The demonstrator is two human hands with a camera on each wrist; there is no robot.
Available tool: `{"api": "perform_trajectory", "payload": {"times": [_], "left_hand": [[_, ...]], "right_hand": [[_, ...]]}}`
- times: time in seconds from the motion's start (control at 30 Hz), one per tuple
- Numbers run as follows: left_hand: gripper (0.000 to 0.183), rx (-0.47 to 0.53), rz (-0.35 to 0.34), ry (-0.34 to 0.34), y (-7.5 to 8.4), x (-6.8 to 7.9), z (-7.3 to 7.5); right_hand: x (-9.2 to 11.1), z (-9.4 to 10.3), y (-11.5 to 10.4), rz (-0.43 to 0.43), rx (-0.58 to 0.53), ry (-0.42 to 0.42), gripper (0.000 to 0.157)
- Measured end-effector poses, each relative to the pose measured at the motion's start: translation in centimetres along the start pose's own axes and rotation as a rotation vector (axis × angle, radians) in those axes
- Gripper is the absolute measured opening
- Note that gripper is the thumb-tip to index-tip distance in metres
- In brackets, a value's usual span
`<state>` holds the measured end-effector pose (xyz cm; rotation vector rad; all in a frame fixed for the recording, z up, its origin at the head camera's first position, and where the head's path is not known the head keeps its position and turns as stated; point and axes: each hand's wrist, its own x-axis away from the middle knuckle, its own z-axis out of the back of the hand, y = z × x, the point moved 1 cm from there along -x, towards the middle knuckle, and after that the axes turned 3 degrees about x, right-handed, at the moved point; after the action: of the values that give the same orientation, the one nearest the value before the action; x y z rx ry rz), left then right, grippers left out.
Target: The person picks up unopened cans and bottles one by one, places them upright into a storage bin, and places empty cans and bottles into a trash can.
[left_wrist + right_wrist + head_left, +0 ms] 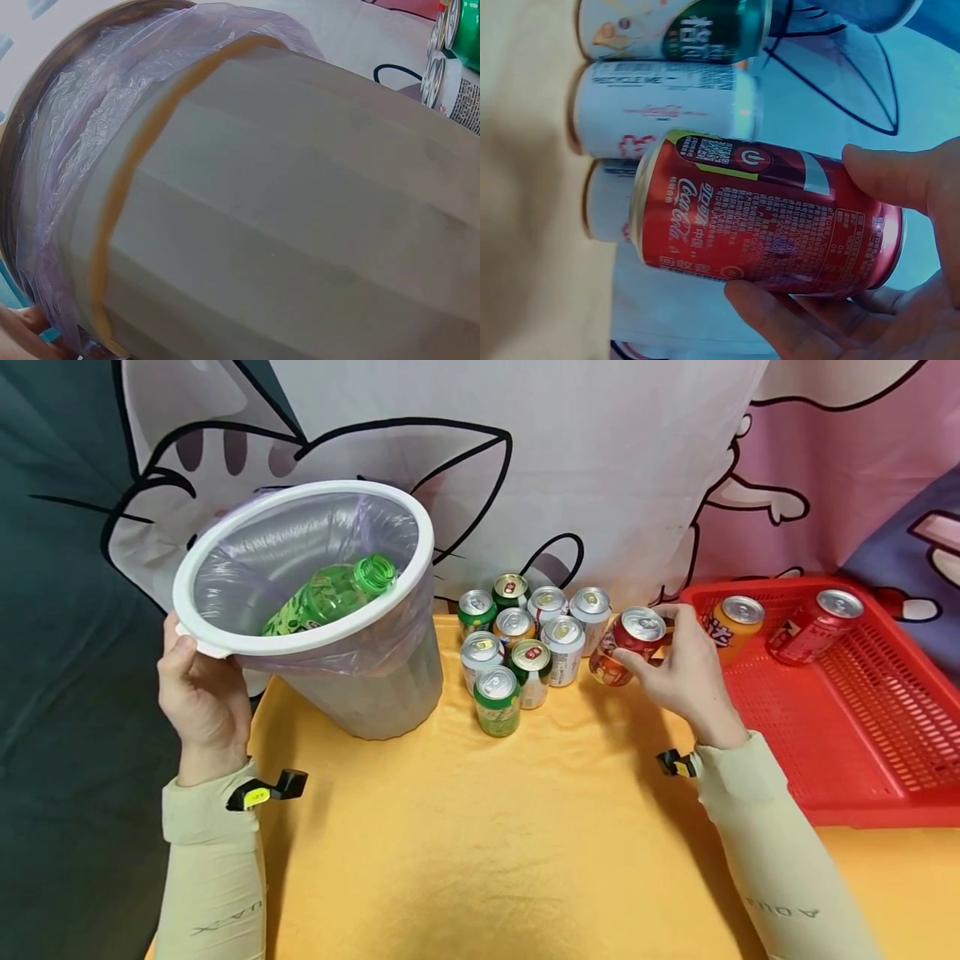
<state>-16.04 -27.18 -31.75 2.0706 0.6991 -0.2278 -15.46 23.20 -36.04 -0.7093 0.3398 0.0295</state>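
My left hand (206, 702) grips the white rim of a grey trash bin (367, 697) at its left side, and the bin leans toward that hand. A purple plastic bag (112, 90) lines it, and inside lies a green plastic bottle (330, 597) without a cap. My right hand (686, 672) holds a red Coca-Cola can (757, 225) between thumb and fingers. This can is upright, slightly above the table, at the right end of a cluster of cans. The nearest of these is a white can (590, 614).
Several drink cans stand close together right of the bin, with a green can (497, 714) in front. On the right, a red plastic basket (847, 752) contains an orange can (731, 627) and a red can (813, 631). A yellow cloth (465, 852) covers the table; a printed curtain (600, 460) hangs behind.
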Motion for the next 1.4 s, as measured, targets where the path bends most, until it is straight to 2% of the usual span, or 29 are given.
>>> {"api": "perform_trajectory", "payload": {"times": [0.17, 0.43, 0.6, 0.7, 0.8, 1.0, 1.07, 1.23, 1.37, 1.4], "left_hand": [[0.053, -0.014, 0.02, 0.0, 0.0, 0.1, 0.0], [0.056, -0.038, -0.037, -0.021, -0.3, -0.1, 0.5], [0.053, -0.025, -0.002, -0.003, -0.1, 0.0, 0.3], [0.052, -0.016, 0.021, 0.005, 0.0, 0.2, 0.1], [0.052, -0.016, 0.029, 0.004, 0.1, 0.2, 0.1], [0.052, -0.038, 0.028, 0.001, 0.2, 0.2, 0.1], [0.052, -0.041, 0.026, 0.003, 0.3, 0.1, 0.1], [0.052, -0.044, 0.028, 0.0, 0.4, 0.1, 0.0], [0.053, -0.045, 0.032, -0.004, 0.4, 0.1, 0.0], [0.053, -0.044, 0.032, -0.005, 0.3, 0.1, 0.1]], "right_hand": [[0.6, 1.9, -0.4, -0.03, 0.014, -0.032, 0.074], [0.8, 5.4, 0.6, -0.086, 0.022, -0.066, 0.073], [0.9, 7.7, 2.1, -0.142, 0.038, -0.064, 0.07], [1.0, 9.1, 3.1, -0.17, 0.028, -0.059, 0.059], [1.0, 10.2, 4.2, -0.186, -0.012, -0.041, 0.053], [1.1, 12.5, 6.5, -0.222, -0.167, -0.014, 0.056], [1.1, 13.2, 7.2, -0.235, -0.18, -0.005, 0.055], [0.7, 14.4, 8.8, -0.292, -0.084, 0.016, 0.052], [0.3, 14.9, 9.7, -0.35, 0.113, -0.014, 0.044], [0.1, 14.9, 10.0, -0.357, 0.167, -0.024, 0.048]]}}
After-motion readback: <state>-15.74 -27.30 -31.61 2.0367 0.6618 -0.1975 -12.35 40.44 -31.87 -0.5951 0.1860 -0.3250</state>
